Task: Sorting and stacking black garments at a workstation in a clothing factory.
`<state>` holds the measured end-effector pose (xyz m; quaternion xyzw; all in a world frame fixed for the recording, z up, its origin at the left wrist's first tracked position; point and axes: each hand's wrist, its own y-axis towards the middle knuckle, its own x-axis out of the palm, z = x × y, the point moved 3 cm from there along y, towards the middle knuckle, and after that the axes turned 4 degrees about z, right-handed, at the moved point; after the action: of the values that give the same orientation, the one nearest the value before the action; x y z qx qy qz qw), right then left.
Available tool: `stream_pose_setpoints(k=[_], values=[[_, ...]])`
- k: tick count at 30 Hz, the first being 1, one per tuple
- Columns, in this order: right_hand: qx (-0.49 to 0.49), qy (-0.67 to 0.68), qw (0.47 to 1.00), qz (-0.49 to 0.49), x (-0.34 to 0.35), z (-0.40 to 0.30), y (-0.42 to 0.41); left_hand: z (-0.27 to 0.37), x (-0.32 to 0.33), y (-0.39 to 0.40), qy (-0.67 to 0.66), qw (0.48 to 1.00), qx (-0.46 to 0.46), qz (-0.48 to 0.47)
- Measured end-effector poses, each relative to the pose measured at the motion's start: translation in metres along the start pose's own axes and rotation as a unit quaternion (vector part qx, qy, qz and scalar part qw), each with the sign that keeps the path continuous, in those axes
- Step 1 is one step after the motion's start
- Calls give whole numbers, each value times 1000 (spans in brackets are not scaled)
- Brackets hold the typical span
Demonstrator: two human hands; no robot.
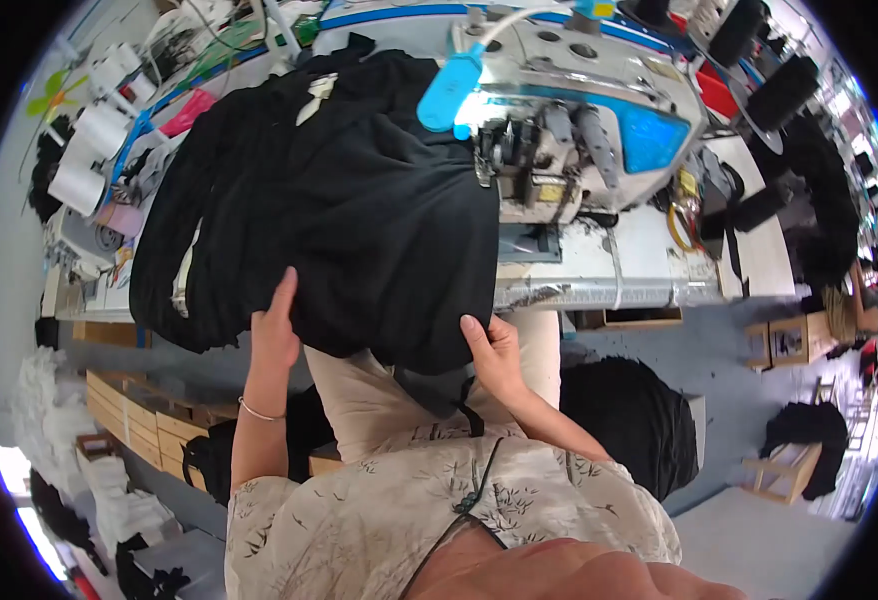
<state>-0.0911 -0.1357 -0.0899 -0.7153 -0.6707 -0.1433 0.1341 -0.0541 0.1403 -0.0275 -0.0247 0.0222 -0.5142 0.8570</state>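
Observation:
A black long-sleeved garment [364, 217] lies spread over the table's front edge, its lower edge hanging above my lap. My left hand [278, 322] grips it near the lower left, thumb on top and the fingers hidden beneath. At the lower right corner, my right hand [491, 345] pinches the cloth between thumb and fingers. The garment's right side runs up to the presser foot [483, 171] of an industrial sewing machine [581, 135], probably an overlock. A lit blue lamp [450, 90] hangs over the needle area. Near the garment's top shows a pale label [317, 97].
White thread cones [79, 187] stand at the left, black thread cones [782, 94] at the right. Yellow-handled scissors [680, 217] lie right of the machine. Below the table are a heap of black cloth [626, 420] and a wooden box [139, 427]. A person sits far right.

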Motion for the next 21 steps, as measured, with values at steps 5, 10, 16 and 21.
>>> stream_pose_setpoints(k=[5, 10, 16, 21], values=[[-44, -146, 988, 21, -11, 21, 38, 3, 11, -2, -161, 978, -105, -78], [-103, -122, 987, 7, -6, 4, 35, 3, 15, 21, -144, 977, -146, -64], [-49, -262, 964, 9, -6, -6, 36, 20, 16, 67, -125, 983, -75, -109], [68, 18, 997, 15, 1, -9, 31, 68, 40, 72, -312, 922, -118, -199]])
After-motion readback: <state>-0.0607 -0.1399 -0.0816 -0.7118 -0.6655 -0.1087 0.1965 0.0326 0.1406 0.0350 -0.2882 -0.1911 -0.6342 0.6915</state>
